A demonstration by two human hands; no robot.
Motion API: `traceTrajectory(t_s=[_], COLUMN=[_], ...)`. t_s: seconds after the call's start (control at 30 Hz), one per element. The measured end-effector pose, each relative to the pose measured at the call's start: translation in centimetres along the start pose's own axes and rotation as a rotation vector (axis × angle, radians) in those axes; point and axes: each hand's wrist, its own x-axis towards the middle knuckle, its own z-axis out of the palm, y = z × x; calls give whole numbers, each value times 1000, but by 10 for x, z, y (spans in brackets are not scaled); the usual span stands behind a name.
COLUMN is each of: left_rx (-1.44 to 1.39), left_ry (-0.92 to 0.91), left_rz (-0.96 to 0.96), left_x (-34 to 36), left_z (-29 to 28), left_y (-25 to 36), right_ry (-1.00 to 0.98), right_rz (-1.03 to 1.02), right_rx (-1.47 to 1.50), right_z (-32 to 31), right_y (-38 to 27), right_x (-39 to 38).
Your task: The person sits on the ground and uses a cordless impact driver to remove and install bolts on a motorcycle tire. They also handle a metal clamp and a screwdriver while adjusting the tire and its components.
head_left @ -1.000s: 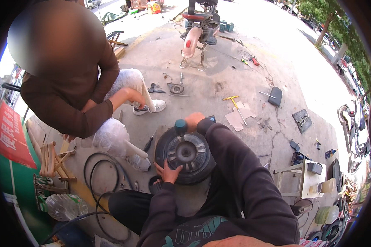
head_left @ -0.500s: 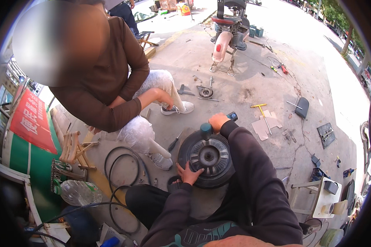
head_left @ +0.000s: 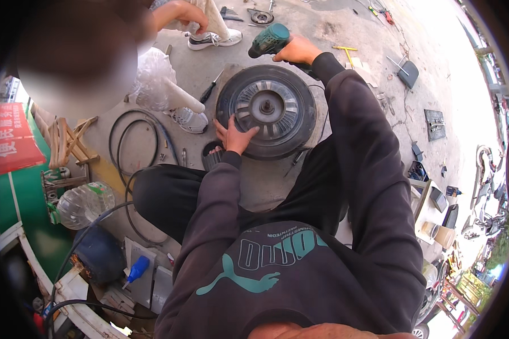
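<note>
A scooter wheel (head_left: 266,110) with a black tyre and a ribbed metal hub lies flat on the ground before my knees. An axle stub stands up from its centre. My left hand (head_left: 236,135) rests on the near left of the wheel, thumb and fingers spread over tyre and hub. Just beyond the far edge of the wheel, my right hand (head_left: 300,51) grips a green cordless impact driver (head_left: 270,40), its head pointing left. The tool looks apart from the tyre. Its bit end is too dark to make out.
A seated person's shoe (head_left: 189,120) is left of the wheel, by a screwdriver (head_left: 211,87). Coiled black hose (head_left: 113,138) and a plastic bottle (head_left: 85,203) lie farther left. A yellow T-handle wrench (head_left: 345,48) is at far right, a small stool (head_left: 424,206) at near right.
My view has tilted down toward my body. The impact driver has swung from over the wheel's far edge to beyond it, its head now pointing left. My left hand stays on the wheel.
</note>
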Motion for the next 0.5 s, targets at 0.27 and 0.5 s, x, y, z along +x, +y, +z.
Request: traceTrajectory(t_s=[0.27, 0.5], left_rx=[5, -68], left_ry=[45, 17], left_rz=[16, 9], left_x=[3, 2], left_z=[5, 3], left_y=[6, 2], right_ry=[-64, -71], right_rz=[254, 309], right_rx=[250, 354], right_z=[5, 9], right_y=[93, 101], right_x=[-62, -74])
